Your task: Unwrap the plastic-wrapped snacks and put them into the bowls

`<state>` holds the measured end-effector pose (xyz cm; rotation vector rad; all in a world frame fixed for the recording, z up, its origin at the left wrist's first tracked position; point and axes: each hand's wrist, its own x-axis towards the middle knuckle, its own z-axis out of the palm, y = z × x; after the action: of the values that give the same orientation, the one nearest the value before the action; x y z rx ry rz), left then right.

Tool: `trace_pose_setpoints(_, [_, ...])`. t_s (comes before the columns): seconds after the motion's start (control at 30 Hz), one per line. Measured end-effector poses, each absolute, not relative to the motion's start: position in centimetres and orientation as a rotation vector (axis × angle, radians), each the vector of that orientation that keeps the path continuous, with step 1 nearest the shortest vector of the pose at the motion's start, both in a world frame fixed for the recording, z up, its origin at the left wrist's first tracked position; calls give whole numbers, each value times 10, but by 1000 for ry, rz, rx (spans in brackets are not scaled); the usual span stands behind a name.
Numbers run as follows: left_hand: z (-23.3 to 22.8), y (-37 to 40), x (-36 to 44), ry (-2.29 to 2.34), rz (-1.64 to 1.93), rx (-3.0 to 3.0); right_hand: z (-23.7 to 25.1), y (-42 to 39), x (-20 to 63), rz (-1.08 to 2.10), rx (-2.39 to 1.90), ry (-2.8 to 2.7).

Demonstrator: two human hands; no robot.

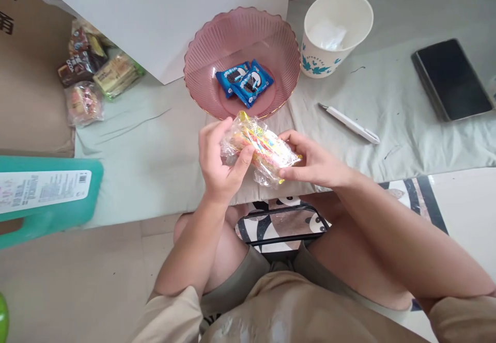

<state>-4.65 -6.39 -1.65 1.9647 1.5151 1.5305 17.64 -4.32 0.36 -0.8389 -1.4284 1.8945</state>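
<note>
Both hands, left hand (217, 162) and right hand (312, 165), are clamping a crinkly clear-plastic snack packet (260, 149) at six o'clock of the ribbed pink glass bowl (201, 59), seemingly tearing it; the wrapper needs a firmer pull.

Snack packet (260, 149), held in both hands, is thin clear plastic film w/ yellow-red print, crinkled, glossy. Pink bowl (205, 48) looks like translucent ribbed plastic, shiny. Two blue biscuit packs (244, 81) inside it are glossy printed foil or film. Cup (336, 28) is white paper, matt, w/ blue leaf print. Pen (349, 122) is smooth white plastic. Phone (451, 78) has a black glossy glass face. Table cover (155, 146) is pale grey-green cloth, matt, creased. White board (163, 17) is matt. Teal stool (50, 193) is smooth plastic w/ paper label. Shorts (279, 307) are beige cloth.
</note>
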Motion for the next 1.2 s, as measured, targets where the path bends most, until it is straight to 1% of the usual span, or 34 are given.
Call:
trace_pose_setpoints(0.1, [-15,-66,-43,1428,1578,1935,0,-45,172,1939,-793,-1485])
trace_pose_setpoints(0.17, [-14,-69,-40,1411,1526,1950,-4,-47,169,1892,-771,-1551])
trace_pose_setpoints(0.3, [-13,-71,-39,1547,1474,1877,-9,-51,162,1819,-733,-1625])
trace_pose_setpoints(0.5, [-12,-66,-50,1604,1570,1878,-11,-52,158,1777,-753,-1593])
trace_pose_setpoints(0.57, [-12,-65,-52,1564,1623,1893,-11,-51,157,1750,-773,-1599])
trace_pose_setpoints(0.63, [-13,-65,-53,1422,1639,1923,-10,-50,157,1746,-787,-1589])
trace_pose_setpoints(0.73, [-16,-65,-53,1269,1565,1893,-10,-48,158,1758,-790,-1537])
trace_pose_setpoints(0.87, [-16,-66,-53,1332,1442,1794,-12,-48,159,1720,-809,-1501])
trace_pose_setpoints(1.03, [-13,-71,-49,1207,1359,1665,-13,-50,156,1729,-755,-1455])
trace_pose_setpoints(1.2, [-18,-73,-46,1189,1289,1625,-11,-51,155,1715,-742,-1471])
